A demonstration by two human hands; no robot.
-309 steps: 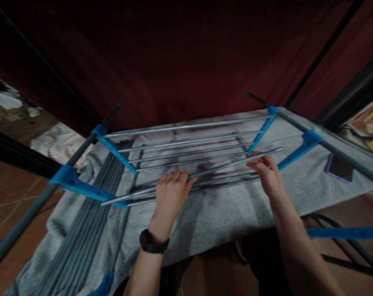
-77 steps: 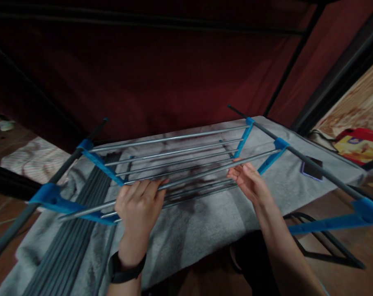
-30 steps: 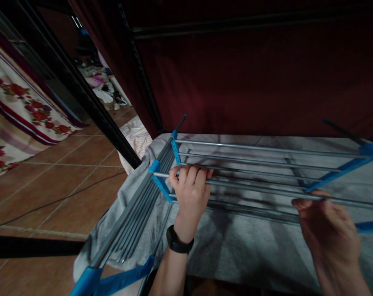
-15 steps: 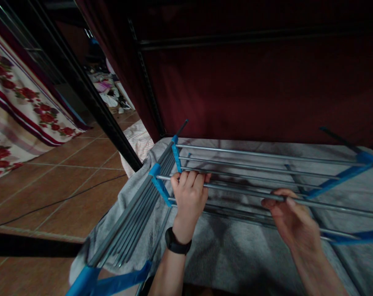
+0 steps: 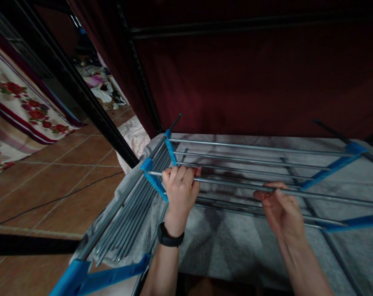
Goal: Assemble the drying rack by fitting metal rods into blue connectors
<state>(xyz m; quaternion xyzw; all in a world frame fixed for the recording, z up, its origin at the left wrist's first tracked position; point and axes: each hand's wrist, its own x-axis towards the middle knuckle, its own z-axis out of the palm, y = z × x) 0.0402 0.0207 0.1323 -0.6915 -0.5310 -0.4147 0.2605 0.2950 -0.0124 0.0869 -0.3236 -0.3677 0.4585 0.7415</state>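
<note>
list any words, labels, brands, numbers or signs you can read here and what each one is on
None: no readable text anywhere in view.
Held metal tube: no lettering visible.
Blue plastic bracket at the rear left: small marks, too small to tell if they are text.
Black wristwatch: no digits legible.
Background clutter: too blurred to read.

The left hand (image 5: 180, 191) curls its fingers round a long grey bar (image 5: 228, 182). The right hand (image 5: 282, 209) pinches the same bar between its thumb and fingers. Just left of the left fingers, by the bar's end, is a blue holder (image 5: 147, 165). Thin rods (image 5: 236, 145) run behind the fingers. A bunch of grey tubes (image 5: 139, 205) lies left of the left fingers, on a soft grey blanket (image 5: 223, 250). A dark red cloth (image 5: 251, 90) hangs far behind the fingers
</note>
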